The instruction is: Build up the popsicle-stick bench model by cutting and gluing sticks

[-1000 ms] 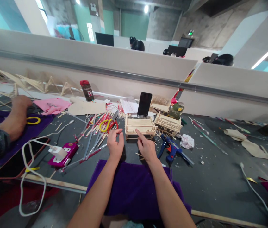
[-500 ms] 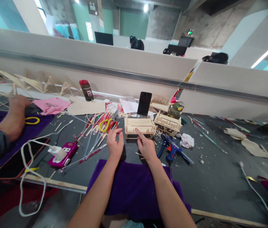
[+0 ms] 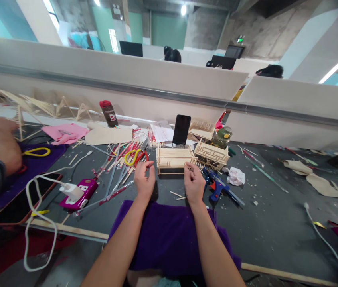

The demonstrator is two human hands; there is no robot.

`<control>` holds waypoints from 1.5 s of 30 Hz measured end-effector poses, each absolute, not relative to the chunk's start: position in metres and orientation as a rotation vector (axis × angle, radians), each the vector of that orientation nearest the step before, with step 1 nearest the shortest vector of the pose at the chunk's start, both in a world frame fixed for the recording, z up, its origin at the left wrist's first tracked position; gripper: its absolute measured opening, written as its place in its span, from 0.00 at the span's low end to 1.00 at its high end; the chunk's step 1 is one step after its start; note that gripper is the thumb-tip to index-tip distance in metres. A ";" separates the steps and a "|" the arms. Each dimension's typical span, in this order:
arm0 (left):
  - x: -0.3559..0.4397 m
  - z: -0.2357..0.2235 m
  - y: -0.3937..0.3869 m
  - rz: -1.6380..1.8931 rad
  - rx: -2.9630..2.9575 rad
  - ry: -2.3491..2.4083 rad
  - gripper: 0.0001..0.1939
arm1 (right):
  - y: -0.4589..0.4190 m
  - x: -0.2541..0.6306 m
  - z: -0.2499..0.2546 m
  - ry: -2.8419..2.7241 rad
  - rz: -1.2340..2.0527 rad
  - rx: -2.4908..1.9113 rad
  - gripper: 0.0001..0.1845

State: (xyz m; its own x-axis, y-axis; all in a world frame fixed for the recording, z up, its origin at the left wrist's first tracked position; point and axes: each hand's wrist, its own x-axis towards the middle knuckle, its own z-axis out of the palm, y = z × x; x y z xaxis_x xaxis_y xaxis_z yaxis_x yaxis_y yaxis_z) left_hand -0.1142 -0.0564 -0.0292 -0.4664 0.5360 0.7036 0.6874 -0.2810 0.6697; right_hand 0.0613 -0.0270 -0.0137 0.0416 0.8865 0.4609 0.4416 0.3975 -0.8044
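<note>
A small model built of pale wooden sticks [image 3: 174, 153] stands upright on the dark table in front of me. My left hand [image 3: 145, 179] hovers by its front left corner, near the scissors with red and yellow handles [image 3: 133, 157]. Its fingers are loosely curled, with the thumb apart and nothing between them. At the model's front right corner is my right hand [image 3: 194, 183], fingers bent and drawn together. Whether the fingertips grip the model or a small piece is hidden. A blue glue gun [image 3: 216, 185] lies just right of that hand.
A phone [image 3: 182, 129] stands behind the model, beside a second stick model [image 3: 212, 153]. Loose wooden sticks [image 3: 123, 169] and a purple power strip [image 3: 86, 194] lie to the left. A purple cloth [image 3: 165, 239] covers the front edge. Another person's arm [image 3: 4, 147] rests far left.
My right hand has moved right along the model's front, and its outstretched index finger has folded in. My left hand stays nearly still. The other person's hand has shifted left.
</note>
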 end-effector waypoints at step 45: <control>-0.124 -0.049 -0.048 -1.775 -1.509 -2.020 0.18 | -0.001 0.101 -0.002 -1.322 0.640 -1.003 0.25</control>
